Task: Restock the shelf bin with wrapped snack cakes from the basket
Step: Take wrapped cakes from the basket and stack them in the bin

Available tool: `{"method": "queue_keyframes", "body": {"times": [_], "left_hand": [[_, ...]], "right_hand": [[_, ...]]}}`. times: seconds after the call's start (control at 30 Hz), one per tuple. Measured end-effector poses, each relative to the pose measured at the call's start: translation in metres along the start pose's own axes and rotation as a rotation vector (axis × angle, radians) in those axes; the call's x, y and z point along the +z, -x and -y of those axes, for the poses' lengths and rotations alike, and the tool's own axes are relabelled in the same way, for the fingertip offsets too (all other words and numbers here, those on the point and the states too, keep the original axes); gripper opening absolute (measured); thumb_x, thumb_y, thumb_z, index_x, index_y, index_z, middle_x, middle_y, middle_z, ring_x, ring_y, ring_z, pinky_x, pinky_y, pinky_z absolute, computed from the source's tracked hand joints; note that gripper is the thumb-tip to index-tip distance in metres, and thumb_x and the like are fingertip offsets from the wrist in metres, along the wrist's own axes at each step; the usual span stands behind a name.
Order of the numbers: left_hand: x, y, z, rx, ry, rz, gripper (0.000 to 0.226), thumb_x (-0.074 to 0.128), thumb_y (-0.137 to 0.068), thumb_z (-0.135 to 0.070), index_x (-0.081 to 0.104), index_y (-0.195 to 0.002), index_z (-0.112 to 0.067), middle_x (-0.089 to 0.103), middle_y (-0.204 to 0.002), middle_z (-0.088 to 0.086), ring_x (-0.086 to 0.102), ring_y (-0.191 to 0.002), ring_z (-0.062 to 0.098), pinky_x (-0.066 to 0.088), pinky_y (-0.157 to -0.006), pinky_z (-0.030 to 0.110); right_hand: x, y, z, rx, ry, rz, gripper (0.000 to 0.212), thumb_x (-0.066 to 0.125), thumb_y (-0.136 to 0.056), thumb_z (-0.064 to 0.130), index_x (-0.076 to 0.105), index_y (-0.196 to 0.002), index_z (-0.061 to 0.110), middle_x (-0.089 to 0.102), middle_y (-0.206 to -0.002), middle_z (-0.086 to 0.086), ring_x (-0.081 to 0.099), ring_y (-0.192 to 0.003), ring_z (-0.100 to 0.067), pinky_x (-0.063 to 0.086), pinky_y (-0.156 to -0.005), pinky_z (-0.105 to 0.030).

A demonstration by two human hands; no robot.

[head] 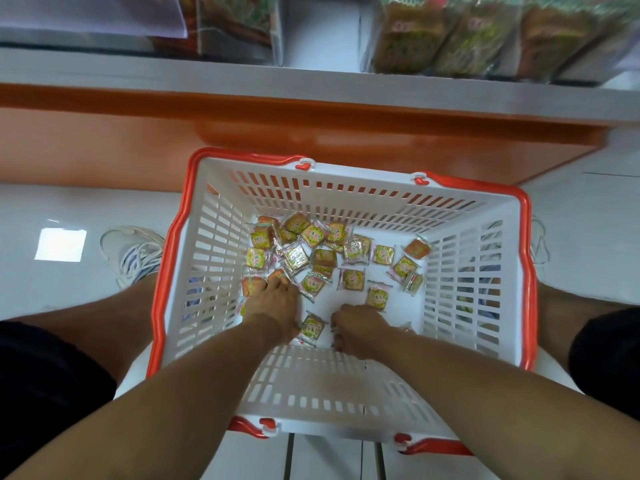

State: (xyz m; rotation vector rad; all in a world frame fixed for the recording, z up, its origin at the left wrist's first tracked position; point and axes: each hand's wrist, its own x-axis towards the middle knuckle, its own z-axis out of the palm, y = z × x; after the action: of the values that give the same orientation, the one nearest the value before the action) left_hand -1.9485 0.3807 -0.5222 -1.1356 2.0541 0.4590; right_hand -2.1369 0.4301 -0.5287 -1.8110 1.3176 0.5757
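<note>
Reaching into the basket, both hands touch wrapped snack cakes

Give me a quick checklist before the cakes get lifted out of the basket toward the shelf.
1. Cakes left to pick: ok, many wrapped snack cakes lie on the basket floor.
2. Left hand reaches cakes: ok, its fingers rest on a few.
3. Right hand has a grip: cannot tell, fingers hidden.
4. Basket steady: ok, it sits level between the knees.
5. Room in the shelf bin: cannot tell, blurred, partly out of frame.
</note>
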Motion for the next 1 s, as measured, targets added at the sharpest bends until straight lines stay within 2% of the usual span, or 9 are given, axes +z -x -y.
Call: {"method": "queue_keyframes", "body": {"times": [0.1,0.2,0.3,0.37,0.47,0.6,0.73,0.83,1.0], "left_hand": [[-0.002,-0.002,0.005,-0.004,0.048,0.094,0.043,0.055,-0.089,-0.050,0.065,-0.117,-0.020,0.066,-0.122,0.008,0.059,-0.117,0.027,0.047,-0.099,0.040],[-0.002,-0.001,0.006,-0.057,0.455,0.129,0.032,0.064,-0.084,-0.044,0.070,-0.106,-0.021,0.072,-0.110,0.003,0.068,-0.103,0.024,0.057,-0.084,0.033],[-0.004,0.000,0.002,-0.152,0.959,0.215,0.029,0.079,-0.076,-0.023,0.067,-0.101,-0.017,0.069,-0.090,-0.001,0.066,-0.072,0.017,0.055,-0.060,0.028],[-0.006,0.001,-0.004,-0.123,1.065,0.236,0.030,0.080,-0.074,-0.013,0.065,-0.100,-0.015,0.070,-0.092,0.003,0.065,-0.073,0.018,0.057,-0.065,0.033],[-0.006,0.002,-0.015,-0.063,1.057,0.232,0.034,0.082,-0.072,-0.013,0.068,-0.102,-0.013,0.073,-0.103,0.006,0.070,-0.094,0.024,0.058,-0.085,0.038],[-0.008,0.001,-0.021,-0.113,1.202,0.266,0.037,0.082,-0.074,-0.003,0.069,-0.109,-0.005,0.068,-0.086,0.006,0.061,-0.069,0.019,0.052,-0.064,0.030],[-0.019,0.005,-0.014,-0.148,1.365,0.349,0.025,0.080,-0.080,-0.003,0.072,-0.103,-0.004,0.065,-0.085,0.017,0.059,-0.077,0.033,0.054,-0.076,0.049],[-0.027,0.010,-0.006,-0.146,1.475,0.382,0.020,0.073,-0.080,-0.002,0.072,-0.099,-0.005,0.064,-0.088,0.020,0.059,-0.080,0.034,0.054,-0.076,0.049],[-0.063,0.016,0.020,-0.219,1.597,0.274,0.013,0.063,-0.086,0.003,0.070,-0.096,-0.002,0.074,-0.098,0.021,0.075,-0.088,0.033,0.061,-0.088,0.053]], "right_hand": [[-0.003,-0.003,0.001,0.052,-0.070,0.048,0.027,0.066,-0.089,0.019,0.067,-0.112,0.005,0.063,-0.113,-0.015,0.065,-0.101,-0.035,0.053,-0.082,-0.036],[-0.009,-0.003,0.002,0.147,-0.257,0.071,0.028,0.069,-0.084,0.022,0.067,-0.109,0.010,0.070,-0.108,-0.010,0.067,-0.100,-0.029,0.054,-0.079,-0.031],[-0.016,-0.002,0.002,0.284,-0.780,0.147,0.043,0.072,-0.083,0.007,0.056,-0.122,0.013,0.068,-0.117,-0.011,0.066,-0.095,-0.024,0.053,-0.069,-0.029],[-0.018,-0.002,0.004,0.346,-0.978,0.223,0.050,0.070,-0.082,-0.005,0.056,-0.125,0.015,0.067,-0.117,-0.010,0.063,-0.093,-0.022,0.055,-0.066,-0.030],[-0.011,-0.005,0.006,0.334,-0.874,0.218,0.040,0.069,-0.085,0.002,0.065,-0.124,0.004,0.067,-0.105,-0.016,0.058,-0.081,-0.014,0.053,-0.064,-0.023],[-0.003,-0.007,0.002,0.253,-0.640,0.150,0.034,0.077,-0.079,0.017,0.070,-0.112,0.011,0.071,-0.110,-0.010,0.062,-0.090,-0.017,0.052,-0.081,-0.030],[-0.006,-0.005,-0.001,0.275,-0.826,0.190,0.027,0.078,-0.073,0.001,0.069,-0.097,0.008,0.073,-0.099,-0.012,0.071,-0.089,-0.025,0.061,-0.073,-0.034],[-0.015,0.001,0.000,0.248,-1.011,0.246,0.028,0.078,-0.075,-0.006,0.067,-0.093,0.012,0.073,-0.094,-0.009,0.072,-0.086,-0.023,0.063,-0.074,-0.036],[-0.093,0.018,0.012,0.075,-0.734,0.300,0.011,0.072,-0.086,0.009,0.069,-0.084,0.019,0.076,-0.083,-0.004,0.073,-0.082,-0.020,0.063,-0.069,-0.034]]}}
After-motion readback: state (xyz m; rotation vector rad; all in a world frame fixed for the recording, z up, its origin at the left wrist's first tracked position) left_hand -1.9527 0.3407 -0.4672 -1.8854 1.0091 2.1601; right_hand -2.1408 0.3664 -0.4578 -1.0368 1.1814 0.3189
